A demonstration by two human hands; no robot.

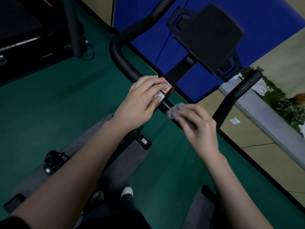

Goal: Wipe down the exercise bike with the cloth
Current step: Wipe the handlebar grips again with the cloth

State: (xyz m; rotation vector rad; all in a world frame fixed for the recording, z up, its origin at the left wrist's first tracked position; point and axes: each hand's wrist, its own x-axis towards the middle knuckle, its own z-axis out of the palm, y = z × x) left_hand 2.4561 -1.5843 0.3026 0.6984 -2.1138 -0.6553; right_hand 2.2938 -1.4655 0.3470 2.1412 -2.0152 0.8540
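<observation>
Fingers (188, 119) of right hand (198, 125) curled round and pinching cloth (175, 110), grey and bunched, pressed at the fingertips against the black crossbar of exercise bike (118, 52). Just beside those fingertips, with a short bare stretch of bar between, left hand (140, 100) laid over the same crossbar, its fingers nearly straight and relaxed, gripping nothing, thumb flat on white sticker (160, 95). Right at the left fingertips, red-edged sticker (167, 86) with printed codes. Beyond both sets of fingertips, dark device holder (209, 35) on the bike's centre post, blue panel (267, 22) behind it. Black handlebar horns (231, 103) rising on either side of the hands. Back from the fingers, under the wrists and forearms, green floor (49, 104), grey mat (122, 164), black pedal (55, 160) and white shoe tips (127, 190). Far off past the left knuckles, dark treadmill (24, 30), blurred.
</observation>
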